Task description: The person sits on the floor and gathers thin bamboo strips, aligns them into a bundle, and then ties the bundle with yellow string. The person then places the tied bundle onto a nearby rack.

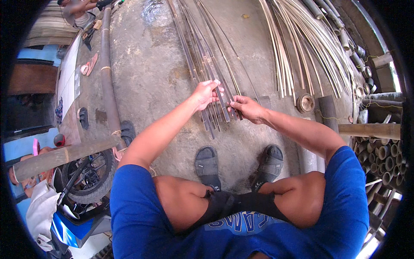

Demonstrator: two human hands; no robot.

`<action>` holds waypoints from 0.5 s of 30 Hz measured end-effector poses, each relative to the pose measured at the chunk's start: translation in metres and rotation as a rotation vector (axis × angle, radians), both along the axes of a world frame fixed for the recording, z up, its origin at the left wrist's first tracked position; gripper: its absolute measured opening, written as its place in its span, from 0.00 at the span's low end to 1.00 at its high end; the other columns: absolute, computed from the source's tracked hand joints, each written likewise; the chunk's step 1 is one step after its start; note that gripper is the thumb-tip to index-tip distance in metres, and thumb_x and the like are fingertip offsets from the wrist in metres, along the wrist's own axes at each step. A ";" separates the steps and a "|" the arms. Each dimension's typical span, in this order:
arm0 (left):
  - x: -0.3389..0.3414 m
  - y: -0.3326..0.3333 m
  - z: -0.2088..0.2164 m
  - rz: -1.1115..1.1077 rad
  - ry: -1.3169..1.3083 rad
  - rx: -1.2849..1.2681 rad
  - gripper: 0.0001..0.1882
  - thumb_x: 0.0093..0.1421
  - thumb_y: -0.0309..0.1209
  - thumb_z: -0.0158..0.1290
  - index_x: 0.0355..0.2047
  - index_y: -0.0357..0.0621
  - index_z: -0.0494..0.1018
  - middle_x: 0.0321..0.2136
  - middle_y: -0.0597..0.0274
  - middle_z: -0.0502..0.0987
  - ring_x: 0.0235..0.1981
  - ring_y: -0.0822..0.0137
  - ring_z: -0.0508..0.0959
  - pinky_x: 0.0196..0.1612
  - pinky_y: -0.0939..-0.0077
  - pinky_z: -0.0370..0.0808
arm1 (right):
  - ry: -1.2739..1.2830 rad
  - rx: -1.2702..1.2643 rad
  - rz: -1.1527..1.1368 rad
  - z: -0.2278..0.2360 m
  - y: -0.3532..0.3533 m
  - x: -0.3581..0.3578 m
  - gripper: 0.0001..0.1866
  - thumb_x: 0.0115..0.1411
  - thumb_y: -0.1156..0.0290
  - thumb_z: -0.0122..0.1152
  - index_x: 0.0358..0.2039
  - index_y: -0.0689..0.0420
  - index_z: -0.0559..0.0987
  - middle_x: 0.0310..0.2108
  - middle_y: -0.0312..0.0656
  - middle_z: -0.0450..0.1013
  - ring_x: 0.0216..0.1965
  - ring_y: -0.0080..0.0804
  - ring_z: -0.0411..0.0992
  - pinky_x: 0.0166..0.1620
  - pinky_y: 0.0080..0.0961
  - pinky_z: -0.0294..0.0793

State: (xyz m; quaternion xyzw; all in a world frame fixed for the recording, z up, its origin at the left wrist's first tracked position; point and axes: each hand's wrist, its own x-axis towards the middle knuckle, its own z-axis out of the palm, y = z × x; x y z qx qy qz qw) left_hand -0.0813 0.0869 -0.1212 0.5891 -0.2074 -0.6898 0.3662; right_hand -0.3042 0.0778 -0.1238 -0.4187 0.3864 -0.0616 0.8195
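Long, thin, dark bamboo strips (pixel 210 57) run from between my feet and hands toward the far side of the floor, their near ends loosely fanned. My left hand (pixel 206 94) is closed at the bundle, thumb and fingers pinching a strip near its near end. Close beside it, my right hand (pixel 249 109) is closed with its thumb and fingertips on the ends of strips at the bundle's right side. How many strips each hand grips is hidden by the fingers.
Pale bamboo strips (pixel 297 47) lie at far right, near a round bamboo piece (pixel 305 103). Stacked bamboo poles (pixel 386 159) fill the right edge. A long pole (pixel 106 73) and a motorcycle (pixel 82 181) are at left. Another person (pixel 79 13) works at far left.
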 end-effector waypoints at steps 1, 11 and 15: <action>0.000 -0.001 0.000 0.006 0.011 0.002 0.14 0.69 0.42 0.49 0.46 0.45 0.72 0.37 0.62 0.79 0.35 0.69 0.80 0.35 0.73 0.79 | -0.027 0.046 0.015 0.001 0.000 -0.001 0.07 0.71 0.64 0.49 0.42 0.52 0.73 0.33 0.32 0.75 0.29 0.21 0.69 0.31 0.24 0.68; -0.003 0.001 0.008 -0.015 0.073 0.024 0.10 0.69 0.38 0.51 0.42 0.46 0.72 0.35 0.64 0.79 0.33 0.70 0.80 0.34 0.74 0.79 | -0.083 0.089 0.039 0.008 -0.001 0.001 0.07 0.71 0.64 0.51 0.38 0.50 0.74 0.30 0.28 0.72 0.29 0.18 0.69 0.33 0.20 0.69; -0.002 0.002 0.010 0.007 0.073 0.015 0.10 0.68 0.37 0.52 0.42 0.45 0.72 0.34 0.62 0.78 0.31 0.70 0.79 0.32 0.74 0.78 | -0.045 -0.035 0.069 0.003 0.000 0.005 0.08 0.70 0.62 0.51 0.37 0.50 0.75 0.28 0.29 0.73 0.28 0.18 0.71 0.31 0.20 0.68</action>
